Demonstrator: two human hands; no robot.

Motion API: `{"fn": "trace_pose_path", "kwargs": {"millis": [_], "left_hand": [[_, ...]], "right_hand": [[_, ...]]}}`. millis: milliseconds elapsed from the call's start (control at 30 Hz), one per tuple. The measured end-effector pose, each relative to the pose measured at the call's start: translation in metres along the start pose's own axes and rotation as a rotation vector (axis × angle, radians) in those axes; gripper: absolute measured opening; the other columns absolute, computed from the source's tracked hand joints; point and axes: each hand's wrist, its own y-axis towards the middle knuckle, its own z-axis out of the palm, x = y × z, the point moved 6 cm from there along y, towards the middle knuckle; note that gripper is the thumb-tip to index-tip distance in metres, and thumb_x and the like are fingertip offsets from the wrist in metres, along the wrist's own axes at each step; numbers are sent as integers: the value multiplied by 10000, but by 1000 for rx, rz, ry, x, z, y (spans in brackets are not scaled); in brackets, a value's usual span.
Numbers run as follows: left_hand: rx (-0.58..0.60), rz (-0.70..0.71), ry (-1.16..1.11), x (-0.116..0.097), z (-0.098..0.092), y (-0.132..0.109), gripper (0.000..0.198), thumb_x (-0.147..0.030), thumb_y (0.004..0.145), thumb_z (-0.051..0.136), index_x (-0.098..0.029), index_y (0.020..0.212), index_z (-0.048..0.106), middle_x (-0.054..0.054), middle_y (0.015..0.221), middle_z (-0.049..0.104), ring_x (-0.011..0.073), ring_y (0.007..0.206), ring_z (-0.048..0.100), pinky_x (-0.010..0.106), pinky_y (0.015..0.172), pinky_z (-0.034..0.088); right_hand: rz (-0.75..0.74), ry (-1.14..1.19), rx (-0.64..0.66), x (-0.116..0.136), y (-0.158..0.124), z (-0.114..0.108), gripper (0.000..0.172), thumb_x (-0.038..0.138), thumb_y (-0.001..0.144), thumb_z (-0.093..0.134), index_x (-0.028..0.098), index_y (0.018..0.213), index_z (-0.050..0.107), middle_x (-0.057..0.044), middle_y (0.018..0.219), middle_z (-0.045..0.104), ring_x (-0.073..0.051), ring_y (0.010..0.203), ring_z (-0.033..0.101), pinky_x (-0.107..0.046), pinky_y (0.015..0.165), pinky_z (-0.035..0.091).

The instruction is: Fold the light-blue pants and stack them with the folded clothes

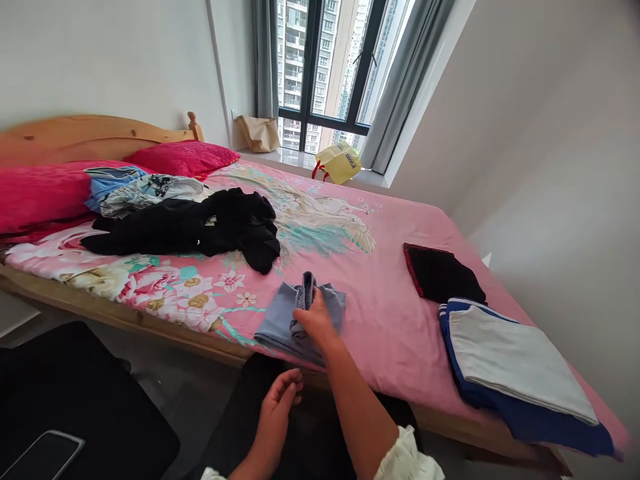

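My right hand (315, 320) rests on a folded blue-grey garment (277, 327) lying on the pink bedsheet (385, 333), its fingers pinching a raised fold. Below the bed's wooden side rail (150, 327), my left hand (279, 407) hangs with loosely curled fingers and nothing visible in them. A folded black garment with a red edge (440, 272) lies to the right, beside a folded blue-and-white garment (515, 367). A loose heap of black clothing (200, 227) lies farther up the bed, with patterned clothing (145, 193) behind it.
Pink pillows (183, 159) lie against the wooden headboard (85, 137). A paper bag (257, 133) and a yellow bag (339, 163) sit on the windowsill. At lower left, a phone (45, 457) lies on a black surface (75, 393). A wall runs along the bed's right side.
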Motion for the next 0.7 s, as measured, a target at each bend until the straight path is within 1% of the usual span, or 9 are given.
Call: {"fn": "trace_pose_path", "kwargs": {"millis": [100, 167, 233, 300, 367, 467, 567, 633, 700], "left_hand": [[-136, -26, 89, 6, -60, -10, 502, -598, 623, 663, -223, 957, 664, 114, 1027, 705, 306, 968, 660, 428, 814, 548], [-212, 41, 139, -7, -86, -9, 442, -578, 647, 650, -238, 930, 663, 90, 991, 707, 299, 971, 654, 435, 859, 537], [-240, 196, 224, -37, -94, -4, 339, -523, 722, 614, -244, 908, 667, 70, 975, 700, 277, 988, 644, 425, 911, 518], [-187, 420, 336, -80, -81, 3, 242, -438, 819, 548, -242, 883, 674, 59, 978, 691, 245, 993, 636, 399, 937, 504], [-36, 659, 450, -123, -50, 14, 252, -338, 904, 450, -238, 898, 681, 57, 1036, 690, 209, 1036, 624, 370, 966, 488], [265, 924, 730, -159, 3, 43, 350, -240, 954, 345, -223, 1111, 657, 66, 1230, 649, 188, 1236, 523, 384, 1083, 389], [404, 893, 1165, -146, 20, 91, 425, -281, 938, 393, -226, 1340, 520, 85, 1431, 497, 247, 1389, 351, 528, 1166, 185], [409, 730, 1365, -125, 8, 122, 504, -378, 916, 441, -261, 1406, 438, 86, 1518, 366, 298, 1424, 271, 616, 1141, 114], [368, 600, 1397, -109, -11, 140, 591, -454, 892, 464, -259, 1443, 378, 92, 1565, 249, 316, 1446, 199, 624, 1134, 104]], "right_hand": [[102, 47, 127, -17, -1, 34, 841, 235, 600, 671, 134, 1372, 350, 23, 701, 583, -158, 560, 576, -275, 449, 487], [92, 98, 144, -17, -7, 28, 795, 351, 696, 623, 165, 1399, 303, 1, 788, 594, -178, 674, 621, -296, 488, 521], [30, 92, 37, -11, -13, 0, 627, 423, 788, 525, 188, 1349, 372, -30, 902, 593, -181, 809, 626, -305, 566, 544], [-43, 30, -124, -4, -21, -31, 491, 440, 828, 475, 171, 1238, 483, -61, 980, 592, -191, 902, 607, -342, 689, 549], [-155, -101, -241, 5, -29, -49, 408, 417, 861, 441, 158, 1158, 545, -90, 1066, 599, -204, 1002, 581, -396, 863, 509], [-398, -410, -202, 12, -38, -35, 410, 336, 922, 348, 155, 1246, 523, -108, 1278, 547, -214, 1252, 453, -446, 1089, 338], [-436, -793, -27, -11, -40, -7, 483, 333, 935, 347, 165, 1376, 449, -93, 1465, 402, -243, 1421, 233, -517, 1174, 106], [-330, -969, 47, -38, -40, -4, 542, 413, 915, 414, 197, 1413, 424, -79, 1520, 319, -272, 1445, 168, -548, 1168, 8], [-239, -999, 50, -59, -42, -15, 629, 489, 886, 457, 195, 1438, 393, -80, 1549, 250, -284, 1453, 135, -533, 1172, 25]]}}
